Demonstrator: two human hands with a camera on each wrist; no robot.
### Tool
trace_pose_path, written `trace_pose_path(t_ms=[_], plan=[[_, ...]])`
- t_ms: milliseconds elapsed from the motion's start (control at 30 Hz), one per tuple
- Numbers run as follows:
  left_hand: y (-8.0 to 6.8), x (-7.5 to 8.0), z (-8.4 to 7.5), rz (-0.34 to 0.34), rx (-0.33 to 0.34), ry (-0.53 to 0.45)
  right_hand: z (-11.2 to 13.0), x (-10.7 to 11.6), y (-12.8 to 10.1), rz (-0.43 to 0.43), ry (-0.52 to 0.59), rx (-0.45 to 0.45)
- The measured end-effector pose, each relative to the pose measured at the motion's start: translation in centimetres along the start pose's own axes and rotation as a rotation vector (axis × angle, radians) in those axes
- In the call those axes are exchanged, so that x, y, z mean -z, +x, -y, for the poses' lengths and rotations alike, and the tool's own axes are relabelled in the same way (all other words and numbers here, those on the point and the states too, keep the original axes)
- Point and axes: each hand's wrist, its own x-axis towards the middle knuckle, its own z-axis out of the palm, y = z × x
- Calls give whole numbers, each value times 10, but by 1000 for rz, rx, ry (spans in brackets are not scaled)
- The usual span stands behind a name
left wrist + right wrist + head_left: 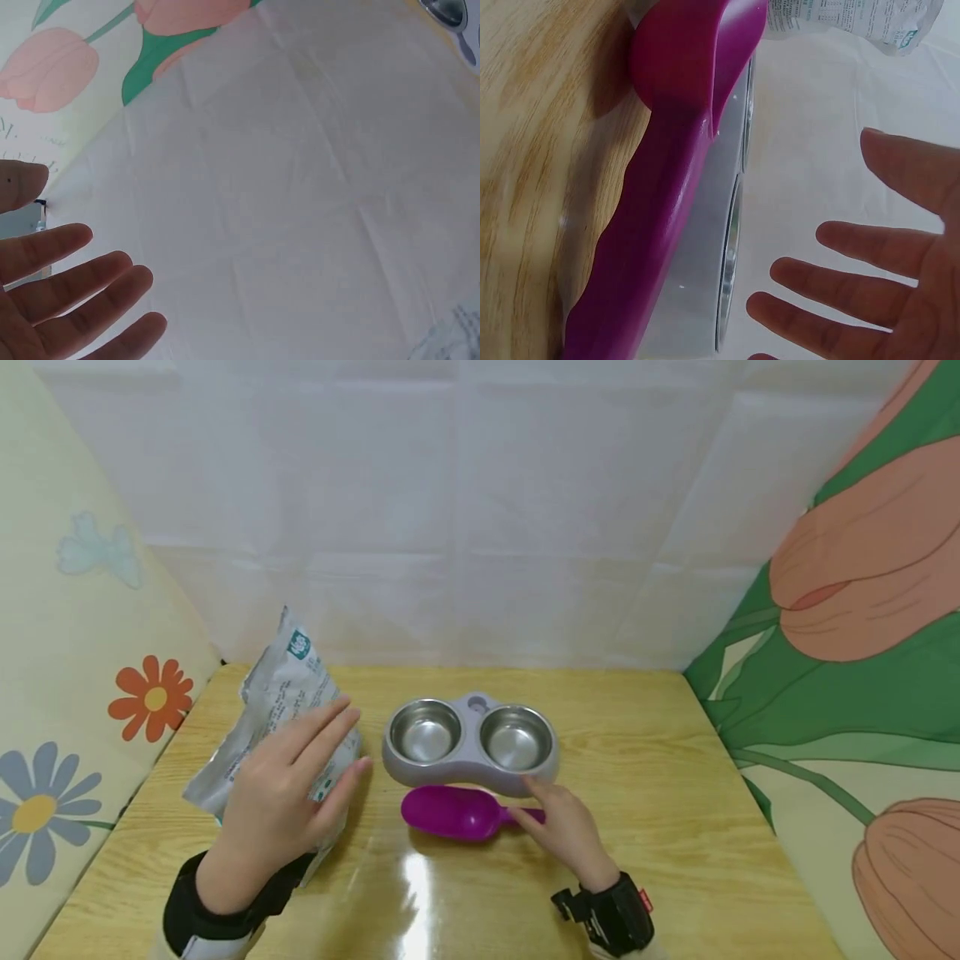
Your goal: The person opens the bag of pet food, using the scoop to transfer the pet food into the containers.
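A crumpled silver pouch [273, 706] lies on the left of the wooden table [645, 777]. My left hand [330, 752] is over its near side with straight fingers, and the left wrist view shows the palm [67, 292] holding nothing. Whether it touches the pouch I cannot tell. A grey double bowl [471, 743] with two bare steel cups sits mid-table. In front of it lies a purple scoop [453, 812], handle pointing right. My right hand [536, 806] is at the handle end, fingers spread [870, 262] and not closed on the scoop [667, 187].
A white curtain [480, 510] hangs behind the table. Flowered cloth walls stand close on the left [75, 693] and right [862, 652]. Bare tabletop lies right of the bowl and along the near edge.
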Motion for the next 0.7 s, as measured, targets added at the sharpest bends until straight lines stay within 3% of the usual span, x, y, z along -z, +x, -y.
trace_pose_path(t_ms=[200,333,500,700], plan=[[7,21,12,-15,7,-32,-2,0,-1,14,14,-8],[5,33,24,6,86,-10,-2,-3,0,18,18,-2],[-5,49,39,-31,203,70,-1,-6,1,17,17,7],[-22,53,56,-14,338,90,3,-8,2,11,33,21]])
